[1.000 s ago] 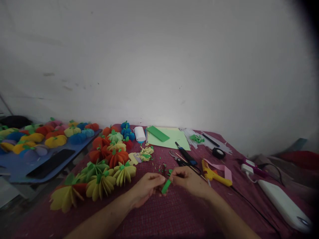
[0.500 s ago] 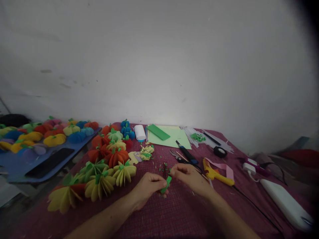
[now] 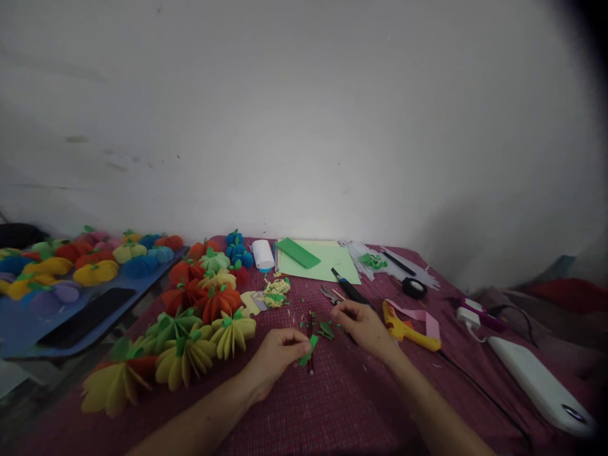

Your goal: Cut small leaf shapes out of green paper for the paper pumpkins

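My left hand (image 3: 279,353) pinches a small green felt or paper strip (image 3: 311,348) between thumb and fingertips. Beneath that strip, a thin dark stick (image 3: 311,362) lies on the cloth. My right hand (image 3: 363,326) is a little farther right, its thumb and fingers drawn together; whatever may be in them is hidden or too small to name. Just left of its fingertips lie small green leaf-shaped pieces (image 3: 326,329). Metal cutter jaws (image 3: 329,293) show beyond the right hand, near a black-and-blue utility knife (image 3: 349,286).
Pumpkin-shaped decorations (image 3: 187,354) crowd the left side; more fill a blue side table (image 3: 114,316) with a black phone (image 3: 88,316). A yellow glue gun (image 3: 411,332), pink ribbon (image 3: 431,326), tape measure (image 3: 415,288) and white power bank (image 3: 536,383) lie right. Pale green sheets (image 3: 332,263) lie behind.
My right hand has drawn away from the green strip, up and to the right, leaving green leaf-shaped pieces visible on the cloth. My left hand still holds the strip. The view has shifted slightly.
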`<act>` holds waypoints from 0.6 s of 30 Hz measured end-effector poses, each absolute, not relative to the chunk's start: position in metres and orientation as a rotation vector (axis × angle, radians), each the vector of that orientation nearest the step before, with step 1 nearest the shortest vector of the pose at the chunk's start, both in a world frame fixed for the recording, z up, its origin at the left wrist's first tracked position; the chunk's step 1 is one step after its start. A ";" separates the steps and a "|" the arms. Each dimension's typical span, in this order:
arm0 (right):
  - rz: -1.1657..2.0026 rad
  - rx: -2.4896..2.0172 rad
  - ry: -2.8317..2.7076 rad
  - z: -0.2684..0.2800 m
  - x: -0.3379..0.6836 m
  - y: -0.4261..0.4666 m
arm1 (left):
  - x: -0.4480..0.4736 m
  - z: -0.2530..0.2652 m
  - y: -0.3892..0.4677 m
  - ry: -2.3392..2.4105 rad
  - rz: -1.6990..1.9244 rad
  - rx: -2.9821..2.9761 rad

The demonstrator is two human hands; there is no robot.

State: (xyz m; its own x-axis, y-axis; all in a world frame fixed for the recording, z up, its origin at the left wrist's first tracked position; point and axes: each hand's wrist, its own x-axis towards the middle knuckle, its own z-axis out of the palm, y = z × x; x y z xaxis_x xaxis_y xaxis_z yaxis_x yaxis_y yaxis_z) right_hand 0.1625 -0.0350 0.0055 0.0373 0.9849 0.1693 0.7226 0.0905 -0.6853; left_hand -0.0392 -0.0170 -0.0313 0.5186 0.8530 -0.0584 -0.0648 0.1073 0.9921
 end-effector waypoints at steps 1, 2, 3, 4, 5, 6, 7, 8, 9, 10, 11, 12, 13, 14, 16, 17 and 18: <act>0.463 -1.738 -1.738 0.004 0.172 -0.033 | -0.040 -0.030 -0.016 0.792 0.817 1.267; 0.398 -1.795 -1.735 0.001 0.181 -0.032 | -0.040 -0.029 -0.015 0.797 0.841 1.243; 0.344 -1.850 -1.745 -0.002 0.190 -0.031 | -0.041 -0.028 -0.015 0.800 0.860 1.223; 0.291 -1.905 -1.760 -0.007 0.197 -0.031 | -0.042 -0.028 -0.014 0.803 0.874 1.206; 0.247 -1.953 -1.783 -0.011 0.202 -0.030 | -0.042 -0.028 -0.013 0.807 0.887 1.191; 0.214 -1.997 -1.808 -0.015 0.206 -0.031 | -0.042 -0.028 -0.012 0.813 0.902 1.178; 0.188 -2.035 -1.834 -0.019 0.209 -0.031 | -0.042 -0.029 -0.010 0.820 0.923 1.167; 0.168 -2.069 -1.857 -0.022 0.210 -0.030 | -0.042 -0.029 -0.009 0.826 0.946 1.158; 0.150 -2.101 -1.873 -0.025 0.210 -0.030 | -0.042 -0.030 -0.008 0.829 0.968 1.150; 0.133 -2.132 -1.880 -0.026 0.210 -0.029 | -0.042 -0.030 -0.006 0.829 0.986 1.142; 0.117 -2.162 -1.877 -0.027 0.209 -0.028 | -0.041 -0.030 -0.005 0.827 1.000 1.136; 0.101 -2.193 -1.868 -0.028 0.208 -0.028 | -0.040 -0.029 -0.004 0.825 1.009 1.129; 0.088 -2.224 -1.854 -0.028 0.207 -0.027 | -0.039 -0.028 -0.003 0.824 1.013 1.117; 0.080 -2.251 -1.837 -0.027 0.207 -0.026 | -0.037 -0.026 -0.002 0.817 1.013 1.095; 0.076 -2.289 -1.807 -0.026 0.205 -0.026 | -0.031 -0.021 -0.001 0.771 1.005 1.012; 0.081 -2.295 -1.796 -0.025 0.205 -0.026 | -0.028 -0.018 -0.001 0.735 0.997 0.950; 0.092 -2.291 -1.788 -0.024 0.205 -0.026 | -0.025 -0.015 -0.001 0.692 0.987 0.880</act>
